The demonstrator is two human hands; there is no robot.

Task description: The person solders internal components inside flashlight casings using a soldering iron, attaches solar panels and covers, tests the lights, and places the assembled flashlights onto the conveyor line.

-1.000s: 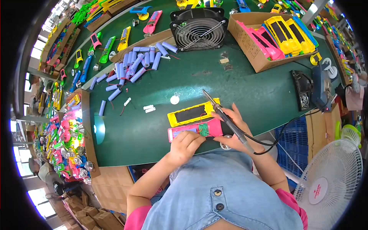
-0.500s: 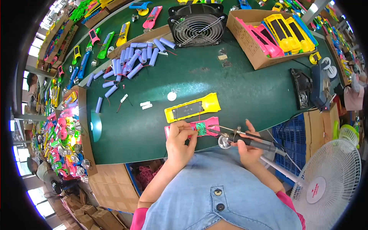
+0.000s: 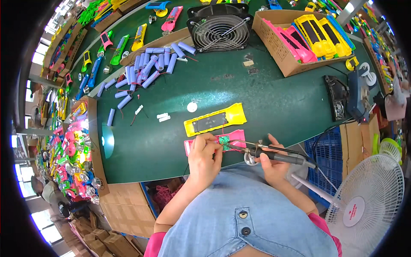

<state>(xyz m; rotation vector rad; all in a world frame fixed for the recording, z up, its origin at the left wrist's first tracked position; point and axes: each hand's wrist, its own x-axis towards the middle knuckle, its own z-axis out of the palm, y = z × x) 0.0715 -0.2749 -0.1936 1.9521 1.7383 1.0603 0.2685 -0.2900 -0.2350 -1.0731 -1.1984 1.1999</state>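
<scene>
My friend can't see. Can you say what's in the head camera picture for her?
A person's right hand holds a soldering iron with its tip at a small green board on a pink case, which the left hand steadies on a green table. A yellow case lies just beyond.

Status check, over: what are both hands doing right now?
Left hand pinching the green circuit board on the pink casing. Right hand gripping the soldering iron, tip at board. Yellow casing alongside, clear.
</scene>
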